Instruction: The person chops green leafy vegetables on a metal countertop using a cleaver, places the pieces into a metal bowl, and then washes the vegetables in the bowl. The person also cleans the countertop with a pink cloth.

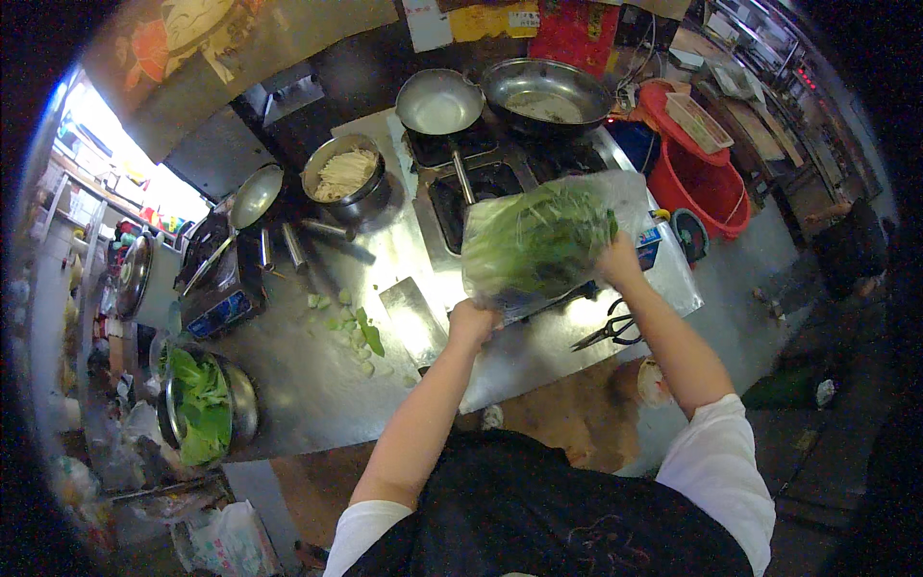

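Note:
Both my hands grip a clear plastic bag of green leafy vegetables (537,234), raised over the steel table (310,389) and in front of the stove. My left hand (474,323) grasps its near left corner, while my right hand (619,261) clasps its right side. Beside my left hand lies a cleaver (414,317) with a broad blade. Black-handled scissors (609,332) rest on the table below my right hand. Cut stem pieces (353,335) and a loose leaf are scattered left of the cleaver. The bag looks blurred, and my fingertips are partly hidden.
A steel bowl (245,404) of leafy greens stands at the left. Behind are a pot (342,180) of enoki-like mushrooms, a saucepan (440,101) and a wide frying pan (548,97). A small pan (257,196) sits on a portable stove. Red buckets (699,184) stand at right, near another person (851,245).

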The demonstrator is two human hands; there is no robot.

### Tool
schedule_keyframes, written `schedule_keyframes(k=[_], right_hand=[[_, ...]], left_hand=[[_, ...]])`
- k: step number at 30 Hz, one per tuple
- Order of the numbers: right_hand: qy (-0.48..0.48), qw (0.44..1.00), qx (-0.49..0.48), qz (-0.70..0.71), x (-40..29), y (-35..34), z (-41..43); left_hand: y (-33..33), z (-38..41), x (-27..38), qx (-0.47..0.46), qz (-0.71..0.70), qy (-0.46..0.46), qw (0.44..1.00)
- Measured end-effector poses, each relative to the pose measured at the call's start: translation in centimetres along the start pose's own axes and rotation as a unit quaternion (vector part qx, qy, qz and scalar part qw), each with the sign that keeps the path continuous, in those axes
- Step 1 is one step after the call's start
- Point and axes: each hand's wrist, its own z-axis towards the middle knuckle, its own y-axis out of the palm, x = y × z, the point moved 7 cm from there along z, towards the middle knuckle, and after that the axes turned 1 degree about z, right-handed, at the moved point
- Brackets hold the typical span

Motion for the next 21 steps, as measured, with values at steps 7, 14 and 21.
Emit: schedule_keyframes(k=[7,14,21], right_hand=[[-0.104,0.983,-0.127,-0.087,-2.1,-0.8,6.6],[-0.193,0.966,-0.13,-0.109,-3.2,-1.1,9.3],[-0.171,0.975,-0.125,-0.067,-3.6,-1.5,8.3]], left_hand=[[0.0,0.2,-0.8,-0.01,-0.09,-0.015,0.996],[-1.5,-1.5,1.7,-0.012,0.043,0.024,0.999],[-2.7,0.4,-0.9,-0.033,0.154,0.128,0.979]])
